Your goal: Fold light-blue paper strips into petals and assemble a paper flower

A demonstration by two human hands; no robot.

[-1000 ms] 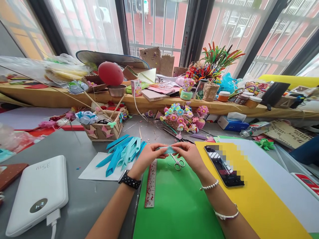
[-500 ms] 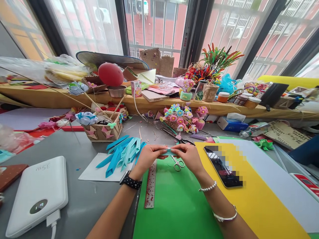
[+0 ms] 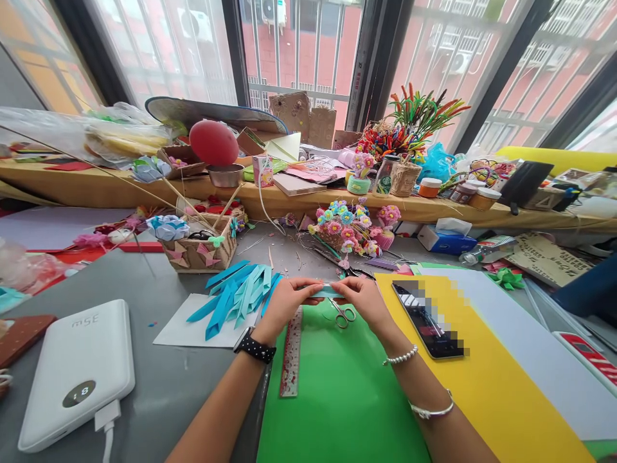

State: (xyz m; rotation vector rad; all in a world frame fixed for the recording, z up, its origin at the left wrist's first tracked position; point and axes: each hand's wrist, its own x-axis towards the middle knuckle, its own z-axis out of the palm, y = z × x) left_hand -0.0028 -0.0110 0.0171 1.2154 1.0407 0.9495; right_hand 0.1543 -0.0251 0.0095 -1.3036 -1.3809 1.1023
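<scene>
Strip [image 3: 329, 291]: light blue, apparently paper, stretched level between both hands above the far part of the green mat [image 3: 347, 392]; its ends run under the fingers, so its full length cannot be told.
Left hand [image 3: 288, 301]: narrow pinch, thumb and fingers pressed together on the strip's left end.
Right hand [image 3: 365, 298]: matching pinch on the right end, with a short bare stretch of strip between the two grips.
Crease: the step in hand looks like folding or flattening the strip; any fold line is too small to make out.
Thumbs: the next move, I judge, calls for even pressure from both, with the edges lined up and no twist.
Blue strips [image 3: 248, 292]: left of the grip, folded, in darker and lighter tones, heaped on the white sheet [image 3: 178, 328].
Scissors [image 3: 343, 313]: just on the wearer's side of the grip, no finger in their rings.
Ruler [image 3: 290, 360]: nearer the wearer than the left hand, lying on the mat.
Phone [image 3: 427, 325]: right of the grip, on the yellow sheet [image 3: 501, 392].
</scene>
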